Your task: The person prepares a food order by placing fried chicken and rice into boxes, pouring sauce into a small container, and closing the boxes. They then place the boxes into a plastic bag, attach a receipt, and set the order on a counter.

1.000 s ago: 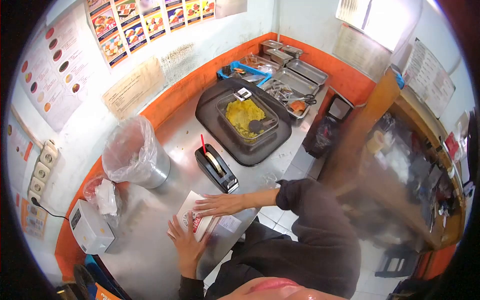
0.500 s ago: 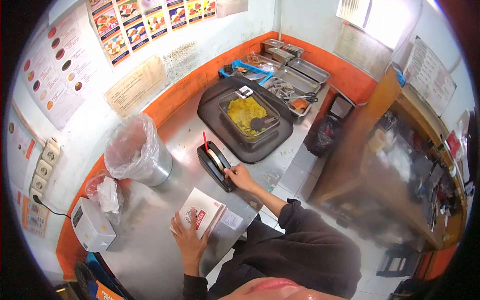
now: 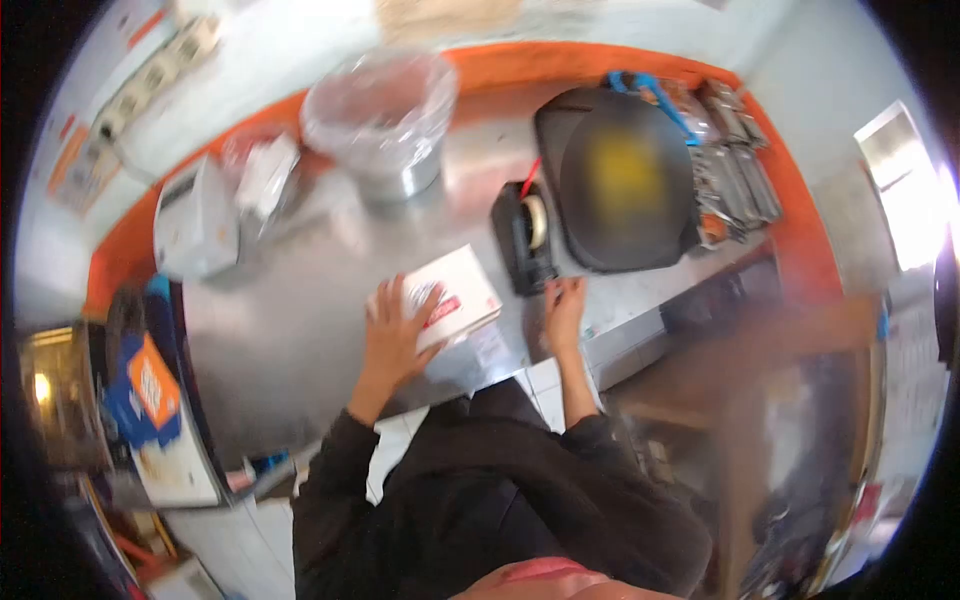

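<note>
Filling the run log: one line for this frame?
left hand: flat on white box | right hand: by tape dispenser, grip unclear | surface: steel counter

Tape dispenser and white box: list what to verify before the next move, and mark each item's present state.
1. Left hand steadies the white box: ok, it lies flat on the box's near corner.
2. Box closed: ok, the lid with the red logo looks flat.
3. Box rests on the counter: ok, though close to the front edge.
4. Right hand at the tape dispenser: ok, it is at the dispenser's near end.
5. Tape roll loaded: ok, a roll shows in the dispenser.
6. Grip on a tape strip: cannot tell, the picture is too blurred.
</note>
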Available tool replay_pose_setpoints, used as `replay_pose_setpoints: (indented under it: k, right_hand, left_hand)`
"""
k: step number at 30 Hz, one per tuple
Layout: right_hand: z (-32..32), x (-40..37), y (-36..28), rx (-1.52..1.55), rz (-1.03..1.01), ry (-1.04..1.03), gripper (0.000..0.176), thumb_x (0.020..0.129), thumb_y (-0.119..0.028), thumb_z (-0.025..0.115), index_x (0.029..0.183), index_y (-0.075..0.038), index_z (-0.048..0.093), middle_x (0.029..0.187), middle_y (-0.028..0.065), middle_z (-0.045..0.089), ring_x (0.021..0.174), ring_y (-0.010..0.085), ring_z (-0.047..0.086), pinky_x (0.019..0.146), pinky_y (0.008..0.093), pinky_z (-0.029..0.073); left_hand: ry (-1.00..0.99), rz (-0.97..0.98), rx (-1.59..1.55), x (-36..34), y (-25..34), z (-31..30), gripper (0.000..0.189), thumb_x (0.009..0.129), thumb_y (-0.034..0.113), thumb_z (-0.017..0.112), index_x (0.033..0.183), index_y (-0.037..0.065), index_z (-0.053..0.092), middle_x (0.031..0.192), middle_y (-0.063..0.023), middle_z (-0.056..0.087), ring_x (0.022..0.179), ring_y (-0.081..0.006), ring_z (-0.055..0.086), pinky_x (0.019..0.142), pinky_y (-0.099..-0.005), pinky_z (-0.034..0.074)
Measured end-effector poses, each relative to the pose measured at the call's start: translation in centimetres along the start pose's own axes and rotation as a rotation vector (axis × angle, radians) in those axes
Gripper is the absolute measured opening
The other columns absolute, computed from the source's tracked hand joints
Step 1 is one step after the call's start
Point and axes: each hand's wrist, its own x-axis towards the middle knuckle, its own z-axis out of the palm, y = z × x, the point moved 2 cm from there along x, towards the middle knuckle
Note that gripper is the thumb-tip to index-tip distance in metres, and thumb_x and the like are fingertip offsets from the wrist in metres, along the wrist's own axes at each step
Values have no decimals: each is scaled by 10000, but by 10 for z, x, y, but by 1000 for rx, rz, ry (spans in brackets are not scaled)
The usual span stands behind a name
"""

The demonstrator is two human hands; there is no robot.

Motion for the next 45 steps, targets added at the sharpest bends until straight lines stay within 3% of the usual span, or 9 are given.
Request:
replay_pose_setpoints:
  k: [13, 16, 20, 24, 26, 27, 29, 37, 45]
  right_hand:
    - [-33, 32, 29, -199, 60, -103, 247, 910, -177, 593, 782, 34, 610, 688, 170, 646, 608, 331, 625, 571, 404, 464]
    - [-40, 38, 30, 8, 285, -346, 271, 934, -219, 578, 805, 16, 621, 683, 67, 620, 649, 130, 613, 575, 284, 503]
    - [-40, 41, 62, 506, 341, -431, 262, 931, -220, 583, 842, 24, 619, 835, 77, 636, 813, 148, 614, 785, 306, 546]
    - [-35, 41, 81, 620, 310, -406, 249, 937, -200, 563, 832, 20, 616, 818, 91, 629, 839, 153, 614, 738, 314, 542]
    - [-36, 41, 88, -530, -322, -324, 214, 942, -159, 547, 830, 12, 610, 753, 81, 613, 721, 139, 608, 608, 308, 519]
    - [-38, 24, 96, -527, -310, -331, 214, 942, -159, 547, 830, 12, 610, 753, 81, 613, 721, 139, 608, 608, 308, 519]
    - [-43, 16, 85, -32, 309, -404, 202, 946, -128, 534, 816, 4, 614, 674, 59, 590, 570, 121, 567, 499, 287, 462]
    - [-6, -60, -106, 702, 334, -617, 156, 936, -106, 579, 977, 7, 678, 599, 11, 556, 467, 62, 495, 416, 221, 401]
    - [36, -62, -98, 682, 247, -604, 393, 854, -50, 668, 1241, -74, 602, 588, 10, 574, 459, 88, 514, 443, 280, 445]
  left_hand:
    - [76, -25, -82, -8, -8, 4, 800, 715, 493, 722, 1424, 361, 376, 1431, -201, 304, 1307, -437, 291, 1024, -623, 269]
    - [78, -31, -95, -8, -8, 5, 808, 706, 502, 724, 1423, 371, 375, 1441, -201, 304, 1318, -434, 283, 1025, -627, 266]
    - [78, -38, -83, -8, -8, 5, 813, 701, 507, 725, 1423, 376, 375, 1458, -199, 296, 1331, -432, 273, 1027, -630, 263]
    - [74, -28, -104, -5, -8, 6, 815, 700, 500, 727, 1424, 376, 374, 1458, -204, 293, 1328, -434, 280, 1029, -628, 265]
    - [71, -37, -69, -7, -7, 5, 809, 706, 495, 727, 1424, 375, 373, 1460, -212, 287, 1326, -438, 288, 1030, -627, 270]
    - [57, -34, -68, -12, -6, 4, 809, 706, 495, 727, 1424, 375, 373, 1460, -212, 287, 1326, -438, 288, 1030, -627, 270]
    - [13, -44, -53, -6, -7, 2, 794, 721, 497, 717, 1425, 376, 371, 1450, -215, 293, 1316, -439, 293, 1028, -627, 277]
    - [26, -35, -13, -5, -6, 1, 799, 734, 512, 698, 1437, 361, 348, 1448, -209, 275, 1315, -436, 271, 1013, -644, 286]
    - [69, -26, -33, -5, -8, 9, 820, 712, 512, 707, 1436, 364, 352, 1444, -207, 276, 1303, -428, 286, 994, -627, 302]
